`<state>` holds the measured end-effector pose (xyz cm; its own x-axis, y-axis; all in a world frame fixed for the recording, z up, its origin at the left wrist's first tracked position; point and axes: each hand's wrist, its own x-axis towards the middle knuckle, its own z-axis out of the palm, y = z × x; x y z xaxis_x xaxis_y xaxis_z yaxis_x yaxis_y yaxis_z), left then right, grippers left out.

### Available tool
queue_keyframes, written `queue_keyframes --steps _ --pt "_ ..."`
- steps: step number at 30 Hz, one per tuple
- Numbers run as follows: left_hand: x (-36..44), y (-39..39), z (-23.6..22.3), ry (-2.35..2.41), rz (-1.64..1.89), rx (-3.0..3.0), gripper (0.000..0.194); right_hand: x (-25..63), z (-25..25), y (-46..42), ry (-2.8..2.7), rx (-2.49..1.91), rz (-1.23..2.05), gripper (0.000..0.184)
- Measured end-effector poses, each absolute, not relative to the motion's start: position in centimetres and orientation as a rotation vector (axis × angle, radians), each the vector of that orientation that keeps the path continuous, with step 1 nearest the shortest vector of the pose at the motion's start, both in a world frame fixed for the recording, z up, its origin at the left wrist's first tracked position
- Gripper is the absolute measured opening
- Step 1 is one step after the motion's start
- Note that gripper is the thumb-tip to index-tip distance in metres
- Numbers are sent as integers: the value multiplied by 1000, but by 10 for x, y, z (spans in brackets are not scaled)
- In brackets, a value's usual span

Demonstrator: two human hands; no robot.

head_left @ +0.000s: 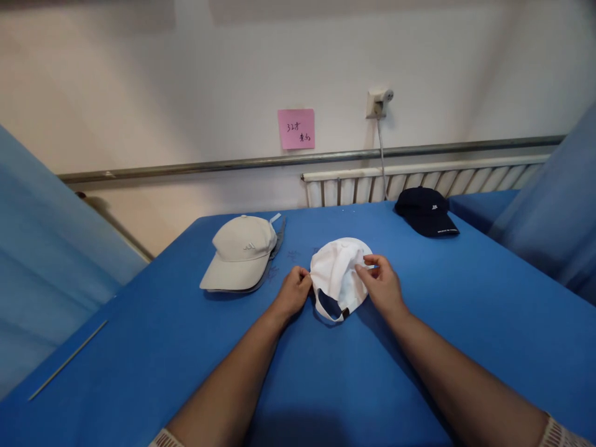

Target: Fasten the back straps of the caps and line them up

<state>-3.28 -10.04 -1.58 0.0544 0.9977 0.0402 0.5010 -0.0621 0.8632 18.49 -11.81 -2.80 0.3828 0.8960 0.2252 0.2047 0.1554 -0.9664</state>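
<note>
A white baseball cap rests on the blue-covered table in front of me, its back opening and strap with a dark buckle turned toward me. The cap's crown is creased and partly sunken. My left hand is closed, pinching the left edge of the cap. On the other side, my right hand holds the cap's right part between thumb and bent fingers. Left of it, a beige cap with a small logo lies over a darker grey cap, most of which is hidden. A dark navy cap sits at the back right.
The blue table cover bears faint handwriting. A thin stick lies near its left edge. Blue curtains hang at both sides. Behind are a metal pipe, a radiator, a plugged-in socket and a pink note.
</note>
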Motion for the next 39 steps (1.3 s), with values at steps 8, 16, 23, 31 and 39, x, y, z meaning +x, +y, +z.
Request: queue_keyframes --steps 8,16,23,31,39 --pt "-30 -105 -6 1502 1028 1475 8 193 -36 -110 -1192 -1466 693 24" --pt "-46 -100 1 1472 1023 1587 11 214 -24 -104 -1286 -1369 779 23" --pt "-43 -104 3 1236 953 1676 39 213 -32 -104 -1407 -1394 752 19" --pt "-38 -109 2 1338 866 1815 25 206 -37 -104 -1389 -1382 791 16" --pt "-42 -103 9 1485 1053 1674 13 212 -30 -104 -1360 -1348 783 19"
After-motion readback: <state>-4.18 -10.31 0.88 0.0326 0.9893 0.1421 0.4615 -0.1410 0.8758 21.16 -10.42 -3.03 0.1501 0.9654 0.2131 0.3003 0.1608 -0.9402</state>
